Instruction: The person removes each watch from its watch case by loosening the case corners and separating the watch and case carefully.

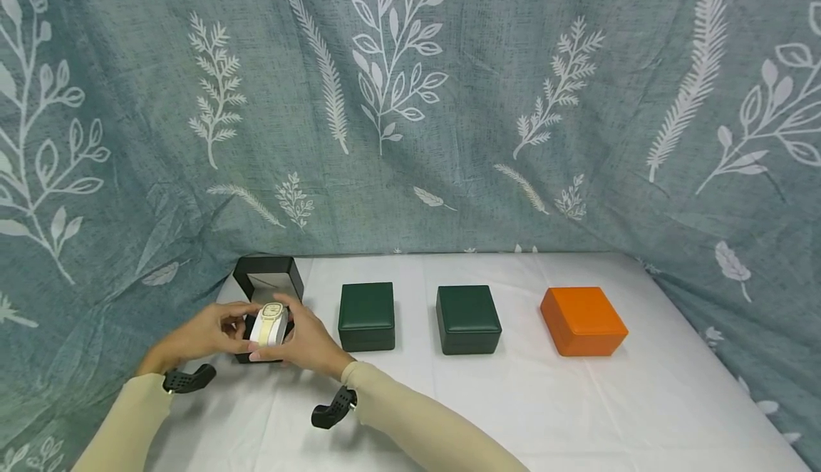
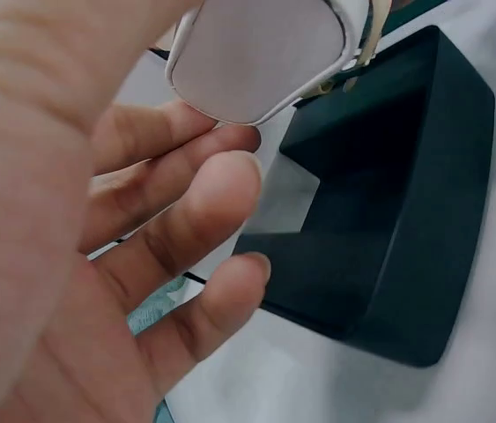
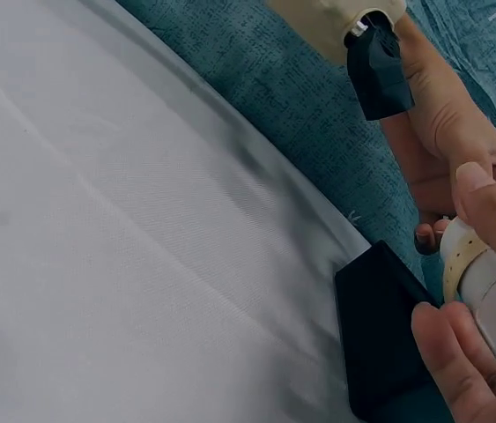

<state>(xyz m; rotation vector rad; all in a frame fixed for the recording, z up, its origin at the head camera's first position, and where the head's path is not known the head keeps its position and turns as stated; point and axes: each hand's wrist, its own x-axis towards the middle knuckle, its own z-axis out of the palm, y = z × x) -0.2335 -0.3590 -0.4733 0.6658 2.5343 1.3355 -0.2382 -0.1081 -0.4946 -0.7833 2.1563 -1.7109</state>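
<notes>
Head view: desk (image 1: 577, 415) is covered in a white cloth, with a teal leaf-print curtain (image 1: 410, 101) hung behind and down both sides. Left hand (image 1: 205, 333) and right hand (image 1: 308, 344) both pinch a white cushion with a watch (image 1: 269, 322) on it, right over the open black box (image 1: 266, 283) far left. Two green boxes (image 1: 367, 315) and an orange box (image 1: 582, 320) sit shut in a row.

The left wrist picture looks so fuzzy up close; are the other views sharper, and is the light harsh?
Left wrist view: the left hand fills the frame, soft and out of focus; the open black box is clearer. Head view: sharp, even light, faint shadows beside the closed orange square box, edges bowed by the wide lens. Right wrist view: white tablecloth slightly blurred, no glare.
</notes>
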